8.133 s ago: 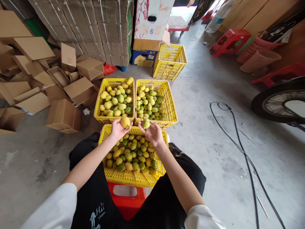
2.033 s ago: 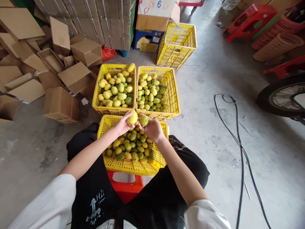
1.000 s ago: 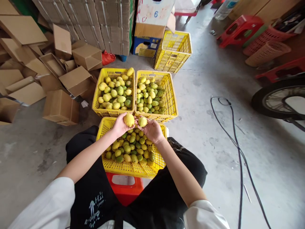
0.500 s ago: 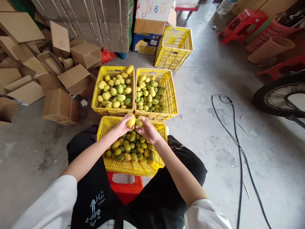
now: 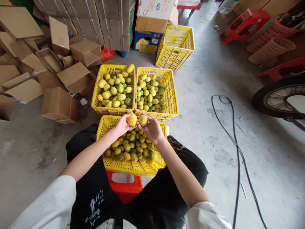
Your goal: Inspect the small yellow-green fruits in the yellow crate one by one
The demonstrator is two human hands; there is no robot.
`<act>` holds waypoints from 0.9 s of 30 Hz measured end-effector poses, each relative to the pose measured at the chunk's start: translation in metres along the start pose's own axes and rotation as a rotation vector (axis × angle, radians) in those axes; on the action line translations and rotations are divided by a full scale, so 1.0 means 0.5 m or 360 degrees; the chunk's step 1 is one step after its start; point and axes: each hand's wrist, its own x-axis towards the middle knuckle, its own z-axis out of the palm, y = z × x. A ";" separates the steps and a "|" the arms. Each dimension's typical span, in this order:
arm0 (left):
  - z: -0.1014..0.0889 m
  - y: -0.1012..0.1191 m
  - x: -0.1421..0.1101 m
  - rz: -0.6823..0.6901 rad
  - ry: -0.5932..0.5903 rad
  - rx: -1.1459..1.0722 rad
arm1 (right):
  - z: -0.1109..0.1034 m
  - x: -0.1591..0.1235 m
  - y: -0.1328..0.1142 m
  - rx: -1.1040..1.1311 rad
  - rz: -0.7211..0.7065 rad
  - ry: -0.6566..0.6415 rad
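Observation:
My left hand (image 5: 124, 124) is closed round a yellow lemon (image 5: 132, 119). Beside it, my right hand (image 5: 153, 129) holds a greener, yellowish lemon (image 5: 143, 120) on its fingers. Both hands are close together above the far part of the near yellow crate (image 5: 133, 168), which holds many green and yellow lemons (image 5: 127, 147). That crate rests on a red plastic stool (image 5: 126, 187) between my knees. Just beyond stand two more yellow crates: the left crate (image 5: 93, 98) has larger, mostly yellow lemons, and the right crate (image 5: 175, 95) has smaller, greener ones.
Open cardboard boxes (image 5: 73, 78) are heaped at the left. Another yellow crate (image 5: 175, 52) stands at the back beside stacked boxes (image 5: 152, 24). A black cable (image 5: 238, 146) lies on the floor at right, near a wheel (image 5: 278, 98) and a red stool (image 5: 246, 25).
The right hand has turned palm-up and shifted slightly right, showing more of its lemon. The left hand's lemon has moved slightly down and right. Both lemons stay held.

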 end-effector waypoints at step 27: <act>-0.025 -0.015 0.009 0.0192 -0.0098 0.0397 | -0.049 -0.013 -0.002 -0.0141 0.0004 -0.0017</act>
